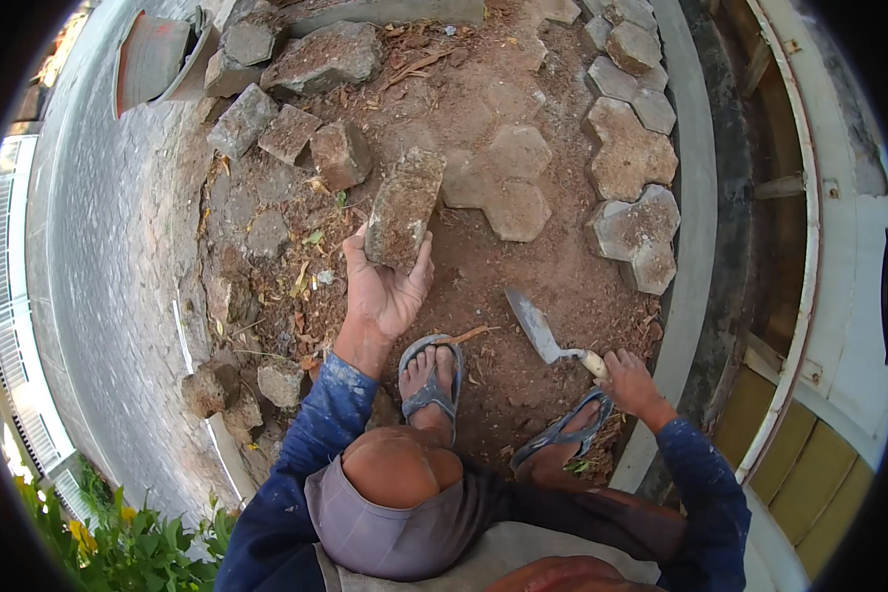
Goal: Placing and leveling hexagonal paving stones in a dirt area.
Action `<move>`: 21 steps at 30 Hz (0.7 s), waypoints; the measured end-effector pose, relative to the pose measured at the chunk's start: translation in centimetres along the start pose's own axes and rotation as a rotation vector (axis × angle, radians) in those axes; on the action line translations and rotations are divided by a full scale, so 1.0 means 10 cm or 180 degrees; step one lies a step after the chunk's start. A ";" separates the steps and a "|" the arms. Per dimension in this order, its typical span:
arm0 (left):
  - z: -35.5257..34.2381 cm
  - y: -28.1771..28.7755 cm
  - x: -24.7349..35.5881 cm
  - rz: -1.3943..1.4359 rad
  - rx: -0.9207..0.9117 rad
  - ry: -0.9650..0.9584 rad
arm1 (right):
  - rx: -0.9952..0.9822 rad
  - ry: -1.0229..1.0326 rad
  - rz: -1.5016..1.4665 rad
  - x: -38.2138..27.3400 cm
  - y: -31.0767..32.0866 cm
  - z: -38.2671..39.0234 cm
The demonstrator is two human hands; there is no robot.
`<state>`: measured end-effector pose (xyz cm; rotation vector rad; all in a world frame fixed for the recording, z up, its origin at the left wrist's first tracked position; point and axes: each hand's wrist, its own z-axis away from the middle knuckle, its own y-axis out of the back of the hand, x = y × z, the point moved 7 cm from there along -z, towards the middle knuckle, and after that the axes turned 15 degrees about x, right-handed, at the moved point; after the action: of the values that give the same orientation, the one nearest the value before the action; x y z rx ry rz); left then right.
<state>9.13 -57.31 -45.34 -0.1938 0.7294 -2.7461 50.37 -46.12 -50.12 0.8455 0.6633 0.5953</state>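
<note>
Soil [469, 276] lies beneath hands [390, 296], left [390, 296] gripping a block [405, 202], right [627, 380] a trowel [533, 324], with a bucket [151, 61] beyond, contents unclear.

Brown soil [469, 271] bears paving blocks [629, 158] and rubble [242, 120].

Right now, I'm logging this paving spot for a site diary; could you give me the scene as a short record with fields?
Held left: left hand grips the near end of a dirt-caked block
Held right: right hand on the pale handle of a trowel
Ground ahead: lobed paver lying in brown soil
Right side: more pavers beside a concrete kerb
Left side: loose blocks, bucket farther off
Feet: grey sandals
</note>
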 end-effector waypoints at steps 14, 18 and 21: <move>0.02 0.23 -0.07 0.0006 -0.0115 -0.0456 | 0.0671 -0.0331 -0.1434 -0.67 1.48 -0.51; 0.13 0.04 -0.23 -0.0491 0.0207 -0.0868 | 0.1823 0.0288 -0.1690 -1.37 2.37 -0.82; 0.16 0.00 -0.30 -0.0591 0.0134 -0.0991 | 0.2723 0.0313 -0.2138 -1.79 2.82 -0.89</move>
<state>12.33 -57.12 -44.16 -0.6937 0.5936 -2.8034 26.30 -39.55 -26.17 1.2896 1.2561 -0.3009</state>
